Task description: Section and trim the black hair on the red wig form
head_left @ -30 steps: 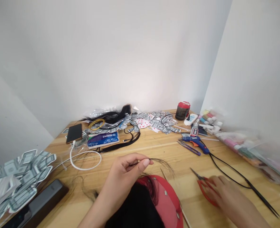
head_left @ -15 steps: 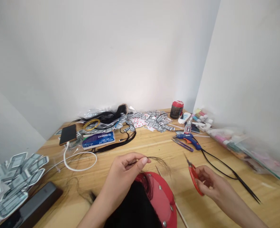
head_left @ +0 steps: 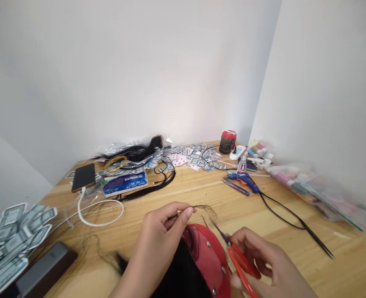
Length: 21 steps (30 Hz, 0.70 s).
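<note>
My left hand (head_left: 161,238) pinches a thin strand of black hair (head_left: 204,208) between thumb and forefinger, just above a red cap-like piece (head_left: 212,258) with black hair (head_left: 179,277) under it. My right hand (head_left: 263,265) grips red-handled scissors (head_left: 232,252); their blades point up and left toward the held strand, tips a short way from it.
On the wooden table (head_left: 294,252) lie a blue glue gun (head_left: 243,180) with a black cord (head_left: 294,219), small purple snips (head_left: 235,187), a phone (head_left: 83,177) with white cable (head_left: 99,211), a blue tissue pack (head_left: 125,184), scattered playing cards (head_left: 198,156), black hair bundles (head_left: 139,151) and a dark jar (head_left: 227,142).
My right hand picked the red scissors up from the table and carried them left toward the strand. My left hand kept its pinch on the hair.
</note>
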### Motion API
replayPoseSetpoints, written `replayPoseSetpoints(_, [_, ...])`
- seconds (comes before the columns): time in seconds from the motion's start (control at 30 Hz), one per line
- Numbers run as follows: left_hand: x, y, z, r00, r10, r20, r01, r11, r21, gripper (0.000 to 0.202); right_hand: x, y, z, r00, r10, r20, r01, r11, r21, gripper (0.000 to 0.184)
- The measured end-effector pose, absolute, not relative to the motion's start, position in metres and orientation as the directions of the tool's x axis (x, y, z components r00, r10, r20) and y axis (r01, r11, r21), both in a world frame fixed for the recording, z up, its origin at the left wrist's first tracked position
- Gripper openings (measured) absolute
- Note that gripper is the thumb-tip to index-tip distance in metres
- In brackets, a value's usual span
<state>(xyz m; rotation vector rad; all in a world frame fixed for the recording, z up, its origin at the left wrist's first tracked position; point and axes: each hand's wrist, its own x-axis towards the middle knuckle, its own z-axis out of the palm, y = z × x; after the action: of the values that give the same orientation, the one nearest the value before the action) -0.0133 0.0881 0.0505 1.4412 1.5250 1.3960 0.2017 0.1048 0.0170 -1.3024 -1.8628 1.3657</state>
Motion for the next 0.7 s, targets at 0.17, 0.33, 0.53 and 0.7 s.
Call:
replayPoseSetpoints(0.17, [-0.0117, 0.0817, 0.0518, -0.202, 0.952, 0.229, 0.345, -0.149, 0.927, 0.020, 0.2004, 0.1067, 0.0167, -0.401, 0.909, -0.115, 0.440, 0.081, -0.894, 0.030])
replayPoseSetpoints(0.33, [-0.0099, 0.0798, 0.0485, -0.195, 0.957, 0.215, 0.354, -0.135, 0.925, 0.020, 0.1998, 0.1093, 0.0191, -0.432, 0.895, -0.111, 0.448, 0.107, -0.887, 0.027])
replayPoseSetpoints(0.53, [-0.0072, 0.0822, 0.0467, -0.168, 0.973, 0.158, 0.350, -0.091, 0.932, 0.025, 0.1969, 0.1103, 0.0159, -0.428, 0.898, -0.105, 0.422, 0.096, -0.901, 0.027])
replayPoseSetpoints(0.7, [-0.0061, 0.0829, 0.0468, -0.139, 0.981, 0.138, 0.361, -0.079, 0.929, 0.028, 0.1952, 0.1102, 0.0204, -0.425, 0.897, -0.121, 0.369, 0.049, -0.928, 0.031])
